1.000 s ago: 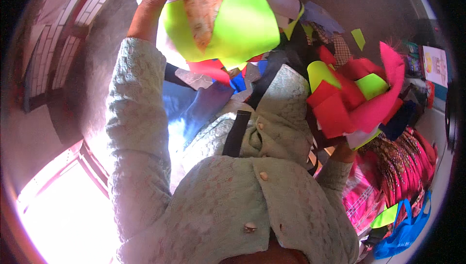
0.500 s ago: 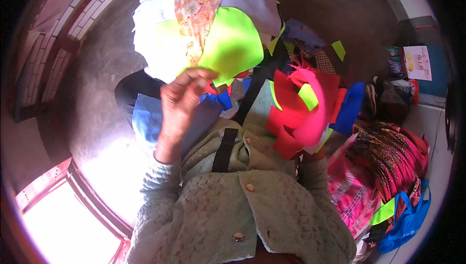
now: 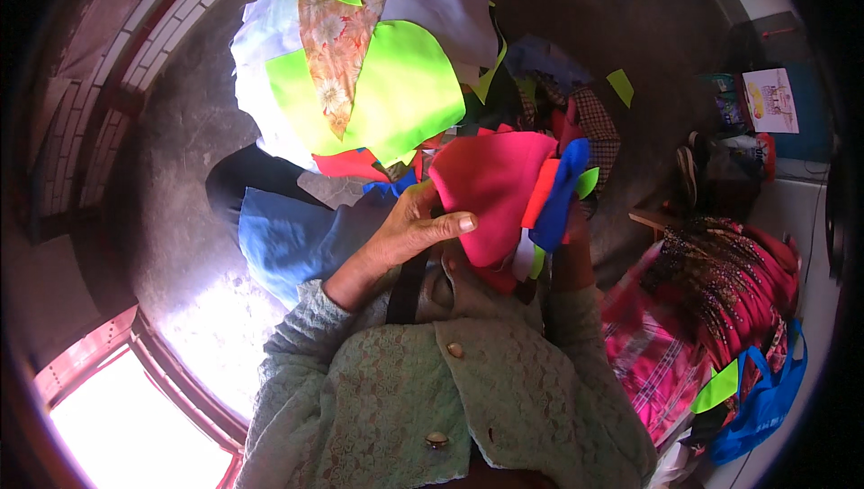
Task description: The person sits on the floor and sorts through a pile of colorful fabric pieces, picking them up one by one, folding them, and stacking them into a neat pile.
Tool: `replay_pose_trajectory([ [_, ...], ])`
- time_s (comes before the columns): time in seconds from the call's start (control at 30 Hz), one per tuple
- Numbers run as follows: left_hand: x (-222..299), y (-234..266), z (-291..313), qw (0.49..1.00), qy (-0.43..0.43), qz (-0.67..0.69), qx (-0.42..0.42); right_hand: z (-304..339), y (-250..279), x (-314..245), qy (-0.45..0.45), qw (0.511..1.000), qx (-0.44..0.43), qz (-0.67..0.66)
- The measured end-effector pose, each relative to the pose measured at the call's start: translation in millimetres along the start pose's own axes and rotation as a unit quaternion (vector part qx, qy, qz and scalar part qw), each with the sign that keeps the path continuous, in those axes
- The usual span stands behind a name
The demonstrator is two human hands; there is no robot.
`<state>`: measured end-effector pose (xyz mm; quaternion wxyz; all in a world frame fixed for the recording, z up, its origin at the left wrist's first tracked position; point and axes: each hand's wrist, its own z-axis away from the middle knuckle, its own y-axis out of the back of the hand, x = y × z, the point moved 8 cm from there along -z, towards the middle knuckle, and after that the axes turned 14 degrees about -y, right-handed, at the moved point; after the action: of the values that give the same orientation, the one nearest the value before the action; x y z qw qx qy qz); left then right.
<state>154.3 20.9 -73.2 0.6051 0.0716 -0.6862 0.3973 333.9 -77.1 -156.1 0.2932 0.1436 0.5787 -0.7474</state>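
A bundle of cloth scraps point(image 3: 490, 188) in pink-red, orange, blue and lime is held up before my lap. My left hand point(image 3: 409, 233) grips its left edge, thumb in front and fingers behind the pink-red cloth. From the right, my right hand point(image 3: 578, 242) holds the bundle; its fingers are mostly hidden behind the scraps. Beyond both hands spreads a patchwork of lime, white and flowered cloth point(image 3: 378, 84), touched by neither. Over my leg at left hangs a light blue cloth point(image 3: 279, 237).
More scraps lie past the bundle, with a checked cloth point(image 3: 596, 129) and a lone lime scrap point(image 3: 621, 87) on the floor. At right are a heap of pink and patterned cloth point(image 3: 720, 300), a blue bag point(image 3: 765, 408) and shoes point(image 3: 688, 170). A bright opening point(image 3: 135, 417) is at lower left.
My left hand has moved from the patchwork's edge to the right, onto the scrap bundle. The bundle has turned, its pink-red cloth now spread toward the left. The patchwork has shifted slightly left.
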Motion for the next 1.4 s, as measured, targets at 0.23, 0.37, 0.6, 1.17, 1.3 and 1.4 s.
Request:
replay_pose_trajectory([
  [0.23, -6, 14, 3, 0.996, -0.053, -0.018, 0.075, -9, 49, 22, -0.093, 0.984, 0.135, 0.063],
  [0.37, 12, 4, 4, 0.988, -0.133, -0.064, 0.055, -21, 82, 43, -0.109, 0.99, 0.082, 0.017],
  [0.6, 34, 16, 13, 0.969, -0.211, -0.101, 0.078, -28, 60, 24, -0.062, 0.994, 0.092, 0.022],
  [1.17, 93, 81, 24, 0.909, -0.297, 0.144, 0.256, -46, 48, 11, -0.034, 0.995, 0.092, 0.02],
  [1.3, 127, 91, 21, 0.904, -0.319, 0.119, 0.26, -45, 51, 13, -0.035, 0.995, 0.094, 0.012],
  [1.4, 149, 88, 12, 0.911, -0.337, 0.106, 0.211, -47, 50, 11, -0.037, 0.995, 0.095, 0.016],
])
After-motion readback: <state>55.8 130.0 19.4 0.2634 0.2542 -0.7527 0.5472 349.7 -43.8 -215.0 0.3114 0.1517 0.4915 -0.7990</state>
